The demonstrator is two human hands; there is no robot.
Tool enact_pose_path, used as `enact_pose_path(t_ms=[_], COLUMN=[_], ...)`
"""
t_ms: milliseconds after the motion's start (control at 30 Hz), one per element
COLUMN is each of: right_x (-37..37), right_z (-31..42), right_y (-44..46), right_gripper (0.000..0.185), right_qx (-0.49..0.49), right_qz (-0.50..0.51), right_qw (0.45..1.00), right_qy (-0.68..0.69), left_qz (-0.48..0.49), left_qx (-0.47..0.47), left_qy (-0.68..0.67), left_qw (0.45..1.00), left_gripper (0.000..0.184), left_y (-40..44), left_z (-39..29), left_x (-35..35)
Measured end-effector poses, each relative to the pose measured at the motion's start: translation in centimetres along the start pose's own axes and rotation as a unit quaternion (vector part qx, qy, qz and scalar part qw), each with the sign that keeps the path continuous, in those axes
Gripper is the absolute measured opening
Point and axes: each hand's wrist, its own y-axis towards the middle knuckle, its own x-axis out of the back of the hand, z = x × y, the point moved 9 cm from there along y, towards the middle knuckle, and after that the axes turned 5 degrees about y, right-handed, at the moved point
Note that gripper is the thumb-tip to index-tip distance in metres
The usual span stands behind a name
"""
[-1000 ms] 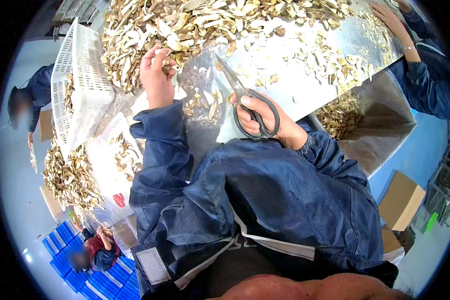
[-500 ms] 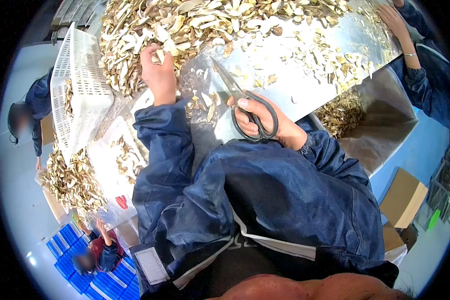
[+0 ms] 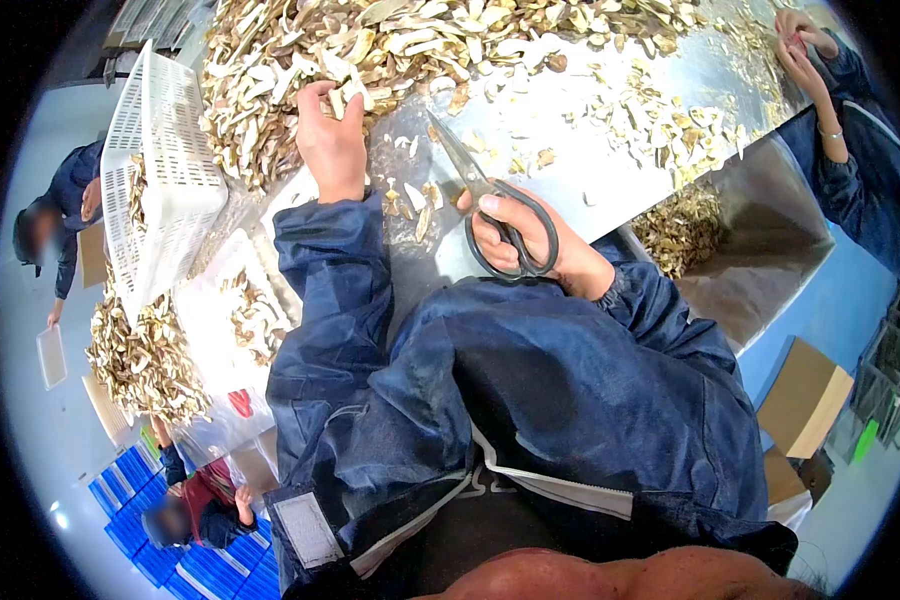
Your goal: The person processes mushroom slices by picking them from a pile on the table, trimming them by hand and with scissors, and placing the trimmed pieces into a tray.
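Note:
My left hand (image 3: 332,145) is at the lower edge of a big heap of dried mushroom slices (image 3: 260,90), thumb and forefinger closed on a pale slice (image 3: 338,104). My right hand (image 3: 515,232) is wrapped round the black handles of scissors (image 3: 470,165), whose blades point up and left, slightly apart, over the metal table (image 3: 395,155). A few small mushroom pieces (image 3: 420,200) lie on the metal between my two hands.
A white perforated basket (image 3: 180,170) stands at the left, near another mushroom pile (image 3: 140,360). A lined bin (image 3: 770,230) with slices is below the table's right edge. Co-workers (image 3: 840,130) are at the right, far left (image 3: 60,215) and lower left (image 3: 205,505). Cardboard boxes (image 3: 800,400) stand lower right.
My left hand has moved right and slightly up along the heap's edge. My right hand and the scissors have hardly moved. The right co-worker's hands have come together off the table; the far-left one holds a white tray.

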Motion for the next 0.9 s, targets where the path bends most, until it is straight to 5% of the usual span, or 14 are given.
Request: enact_pose_path(t_ms=[133, 167, 267, 400, 567, 733, 900], right_x=[0.0, 0.1, 0.0, -0.2, -0.2, -0.2, 0.0], right_z=[0.0, 0.0, 0.1, 0.0, 0.0, 0.0, -0.3], right_y=[0.0, 0.0, 0.0, 0.1, 0.1, 0.1, 0.2], right_gripper=[0.033, 0.033, 0.033, 0.032, 0.032, 0.032, 0.035], right_qx=[-0.008, -0.007, -0.006, -0.011, -0.004, 0.001, 0.002], right_qz=[-0.003, -0.001, -0.003, 0.005, 0.003, 0.001, 0.003], right_qw=[1.000, 1.000, 1.000, 1.000, 1.000, 1.000, 1.000], right_qy=[-0.001, -0.005, -0.008, -0.009, -0.011, -0.009, -0.013], left_qz=[-0.018, 0.013, 0.088, 0.095, 0.054, 0.069, 0.099], left_qx=[-0.017, 0.066, 0.292, 0.379, 0.432, 0.415, 0.396], left_qy=[0.015, -0.080, -0.286, -0.485, -0.632, -0.776, -0.842], left_qw=[1.000, 0.995, 0.908, 0.782, 0.641, 0.470, 0.353], left_gripper=[0.036, 0.034, 0.033, 0.033, 0.032, 0.037, 0.032], left_y=[-0.5, -0.8, -3.4, -5.7, -8.2, -10.1, -10.7], left_z=[-0.1, 1.4, 3.6, 5.8, 4.9, 4.2, 2.9], left_x=[0.8, 0.7, 0.9, 1.2, 1.2, 0.6, 0.9])
